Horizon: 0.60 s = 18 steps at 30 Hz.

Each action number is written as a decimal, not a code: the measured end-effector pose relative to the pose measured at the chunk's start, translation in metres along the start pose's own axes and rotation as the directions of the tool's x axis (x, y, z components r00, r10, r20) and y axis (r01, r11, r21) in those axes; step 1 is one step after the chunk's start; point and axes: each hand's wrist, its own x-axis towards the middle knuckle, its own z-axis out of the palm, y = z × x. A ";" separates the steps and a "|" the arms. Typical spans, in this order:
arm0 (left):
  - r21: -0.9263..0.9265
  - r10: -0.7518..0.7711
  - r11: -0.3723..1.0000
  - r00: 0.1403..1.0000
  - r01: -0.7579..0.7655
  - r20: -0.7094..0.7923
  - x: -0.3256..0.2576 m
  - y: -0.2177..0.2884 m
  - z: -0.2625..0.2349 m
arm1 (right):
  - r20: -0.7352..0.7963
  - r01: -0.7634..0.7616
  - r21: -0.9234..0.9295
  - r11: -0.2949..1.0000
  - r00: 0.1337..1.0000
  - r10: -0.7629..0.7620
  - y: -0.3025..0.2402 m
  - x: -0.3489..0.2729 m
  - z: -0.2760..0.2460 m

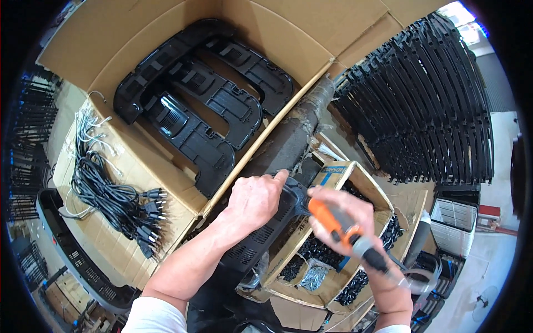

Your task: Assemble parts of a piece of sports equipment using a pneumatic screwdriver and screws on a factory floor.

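Observation:
My left hand (256,201) is closed on the edge of a black plastic housing (251,250) with slotted vents, which lies in front of me. Its fingers curl out of sight, with one digit pointing up at the housing's far end. In my right hand (355,213) is an orange power screwdriver (328,217), its dark end toward my wrist and slightly blurred. Below that hand a cardboard parts box (300,289) holds many small black pieces (325,252) and a clear bag of silvery screws (315,273).
A big cardboard carton (288,41) ahead holds several black plastic housings (216,97). Black power cords (114,191) with plugs lie bundled on its left flap. Stacked black frames (422,105) rise at the right, near a white crate (452,222). Another long black housing (78,255) rests at left.

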 end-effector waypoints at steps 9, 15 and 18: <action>-0.010 -0.082 0.996 0.983 0.085 0.162 0.000 0.003 -0.007 | 0.124 -0.244 0.167 0.955 0.966 0.225 0.009 0.018 -0.012; 0.016 -0.112 0.994 0.973 0.111 0.203 0.005 0.005 -0.010 | 0.099 -0.291 0.211 0.933 0.956 0.275 0.006 0.022 -0.008; 0.020 -0.121 0.993 0.967 0.119 0.223 0.007 0.008 -0.012 | 0.068 -0.236 0.187 0.954 0.972 0.227 0.014 0.019 -0.006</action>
